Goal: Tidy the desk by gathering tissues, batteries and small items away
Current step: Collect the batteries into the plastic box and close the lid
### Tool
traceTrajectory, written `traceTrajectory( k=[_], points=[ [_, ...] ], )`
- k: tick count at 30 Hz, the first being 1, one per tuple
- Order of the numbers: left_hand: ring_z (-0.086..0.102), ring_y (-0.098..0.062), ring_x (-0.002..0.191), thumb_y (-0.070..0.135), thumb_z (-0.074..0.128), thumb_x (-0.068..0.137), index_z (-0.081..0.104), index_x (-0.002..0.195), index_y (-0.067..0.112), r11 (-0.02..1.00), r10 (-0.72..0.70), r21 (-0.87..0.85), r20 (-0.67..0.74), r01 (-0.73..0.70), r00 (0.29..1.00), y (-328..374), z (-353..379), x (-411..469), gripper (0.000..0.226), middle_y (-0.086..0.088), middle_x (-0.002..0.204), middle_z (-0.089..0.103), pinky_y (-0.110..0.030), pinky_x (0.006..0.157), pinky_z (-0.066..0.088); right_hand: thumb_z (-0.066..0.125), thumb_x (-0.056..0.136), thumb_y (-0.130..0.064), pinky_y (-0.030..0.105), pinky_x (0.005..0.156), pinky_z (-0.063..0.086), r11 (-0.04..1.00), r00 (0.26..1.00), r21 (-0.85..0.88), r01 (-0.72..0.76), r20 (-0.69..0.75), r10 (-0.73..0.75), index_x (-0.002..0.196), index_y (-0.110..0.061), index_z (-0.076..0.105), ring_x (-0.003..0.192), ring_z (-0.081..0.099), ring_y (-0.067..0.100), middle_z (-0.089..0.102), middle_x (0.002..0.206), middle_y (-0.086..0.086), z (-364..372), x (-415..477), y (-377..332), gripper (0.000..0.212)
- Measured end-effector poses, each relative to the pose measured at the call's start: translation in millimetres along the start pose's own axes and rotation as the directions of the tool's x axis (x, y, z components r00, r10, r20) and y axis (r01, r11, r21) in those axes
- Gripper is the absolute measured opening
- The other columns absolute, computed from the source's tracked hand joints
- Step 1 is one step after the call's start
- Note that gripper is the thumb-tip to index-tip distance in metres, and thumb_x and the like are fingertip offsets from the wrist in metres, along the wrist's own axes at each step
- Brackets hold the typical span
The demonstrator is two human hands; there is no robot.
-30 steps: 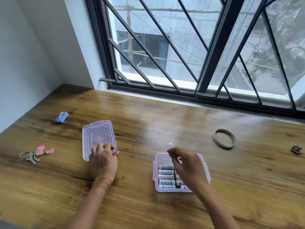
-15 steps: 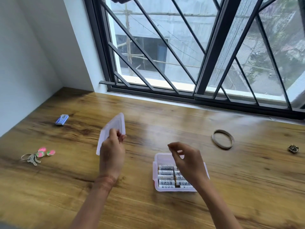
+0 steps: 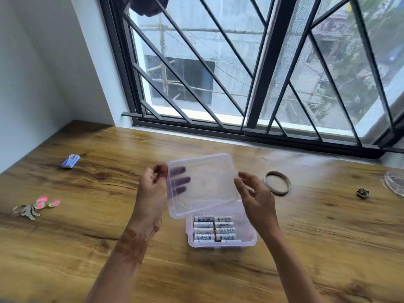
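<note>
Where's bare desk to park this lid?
Bare wood lies between the pink-tagged metal keys and the left hand, and along the near edge below the clear plastic battery box. Crowded: around the right hand and the tan band ring.

The lid [image 3: 203, 184] hides the far end of the box [image 3: 249, 239] and the far batteries [image 3: 214, 230]. The left hand [image 3: 153, 193] has its fingers [image 3: 178, 171] behind the lid, where they show only as dim purple smudges. A clear round thing [image 3: 395, 184] is cut off by the right edge, the small dark lump [image 3: 363, 192] near it is too small to name, and the blue item [image 3: 70, 161] is blurred.
</note>
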State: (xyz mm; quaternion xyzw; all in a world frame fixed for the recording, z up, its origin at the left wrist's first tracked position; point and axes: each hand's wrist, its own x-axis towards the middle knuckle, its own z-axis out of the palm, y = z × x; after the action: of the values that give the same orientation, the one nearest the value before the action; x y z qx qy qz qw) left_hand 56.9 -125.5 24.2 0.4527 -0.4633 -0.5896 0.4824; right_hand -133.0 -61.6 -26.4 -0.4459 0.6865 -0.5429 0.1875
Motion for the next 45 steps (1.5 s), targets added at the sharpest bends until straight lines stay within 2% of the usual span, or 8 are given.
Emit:
traceTrajectory(
  k=[3,5,7,9,20,28,38,45],
  points=[
    [0.071,-0.016,0.063,0.02,0.038,0.098,0.049,0.11,-0.001,0.994,-0.096,-0.043,0.019,0.097,0.995,-12.7,8.9,-0.7,0.027,-0.01,0.092,0.07,-0.029,0.06,0.059,0.069,0.081,-0.022,0.007,0.067,0.049,0.999,0.999,-0.049,-0.025,-0.035,0.023,0.099,-0.015,0.07,0.075,0.064,0.001,0.07,0.087,-0.007,-9.2,-3.6,5.0,0.019],
    [0.068,-0.014,0.06,0.023,0.042,0.098,0.05,0.103,0.002,0.991,-0.134,-0.003,-0.056,0.134,0.989,-25.2,16.1,-1.4,0.023,-0.007,0.085,0.068,-0.024,0.056,0.056,0.074,0.076,-0.024,0.017,0.074,0.053,0.991,0.994,-0.085,-0.099,-0.062,0.094,0.096,-0.012,0.072,0.075,0.065,0.001,0.073,0.086,-0.004,-16.0,-10.2,12.1,0.023],
    [0.065,-0.017,0.068,0.026,0.047,0.096,0.053,0.095,0.006,0.961,-0.052,0.257,-0.188,0.101,0.981,-39.6,19.8,-2.1,0.021,-0.004,0.079,0.063,-0.022,0.053,0.048,0.075,0.075,-0.026,0.03,0.078,0.055,0.977,0.985,-0.133,-0.167,-0.064,0.159,0.092,-0.011,0.074,0.078,0.066,0.005,0.073,0.083,-0.003,-20.9,-19.1,19.0,0.023],
    [0.06,-0.026,0.08,0.03,0.051,0.093,0.057,0.089,0.008,0.874,0.07,0.483,-0.244,0.058,0.967,-52.2,18.9,-4.5,0.024,-0.005,0.081,0.062,-0.026,0.061,0.04,0.073,0.077,-0.028,0.031,0.075,0.054,0.959,0.984,-0.218,-0.18,-0.047,0.174,0.088,-0.011,0.075,0.075,0.065,0.007,0.073,0.079,-0.003,-21.9,-28.7,22.1,0.02],
    [0.056,-0.028,0.083,0.034,0.05,0.093,0.06,0.088,0.008,0.724,0.152,0.69,-0.191,0.022,0.97,-103.2,15.2,8.2,0.029,-0.01,0.092,0.063,-0.029,0.062,0.038,0.063,0.085,-0.032,0.027,0.065,0.048,0.87,0.989,-0.472,-0.145,-0.078,0.122,0.085,-0.007,0.072,0.074,0.06,0.017,0.067,0.082,0.005,-21.3,-40.6,34.3,0.026],
    [0.057,-0.027,0.077,0.039,0.05,0.092,0.058,0.079,0.011,0.649,0.188,0.761,-0.165,0.003,0.968,-116.8,14.9,9.5,0.032,-0.009,0.086,0.064,-0.026,0.055,0.035,0.062,0.085,-0.033,0.026,0.064,0.04,0.868,0.988,-0.472,-0.151,-0.108,0.113,0.091,-0.009,0.071,0.077,0.055,0.016,0.061,0.081,0.003,-19.4,-46.3,47.4,0.027],
    [0.054,-0.026,0.066,0.047,0.044,0.092,0.05,0.065,0.015,0.662,0.182,0.749,-0.174,0.01,0.968,-121.9,14.5,3.1,0.042,-0.01,0.071,0.062,-0.023,0.048,0.027,0.062,0.085,-0.037,0.028,0.066,0.049,0.918,0.987,-0.372,-0.136,-0.125,0.096,0.101,-0.012,0.068,0.079,0.059,0.014,0.065,0.089,0.001,-15.4,-60.6,57.9,0.031],
    [0.053,-0.024,0.062,0.061,0.036,0.088,0.049,0.058,0.013,0.702,-0.033,0.69,-0.216,0.176,0.976,-124.9,8.2,1.3,0.058,-0.005,0.062,0.058,-0.027,0.052,0.033,0.065,0.082,-0.037,0.02,0.07,0.048,0.95,0.959,-0.134,-0.281,-0.08,0.272,0.102,-0.019,0.066,0.085,0.062,0.007,0.067,0.095,-0.005,-17.3,-57.6,66.2,0.026]
  ],
)
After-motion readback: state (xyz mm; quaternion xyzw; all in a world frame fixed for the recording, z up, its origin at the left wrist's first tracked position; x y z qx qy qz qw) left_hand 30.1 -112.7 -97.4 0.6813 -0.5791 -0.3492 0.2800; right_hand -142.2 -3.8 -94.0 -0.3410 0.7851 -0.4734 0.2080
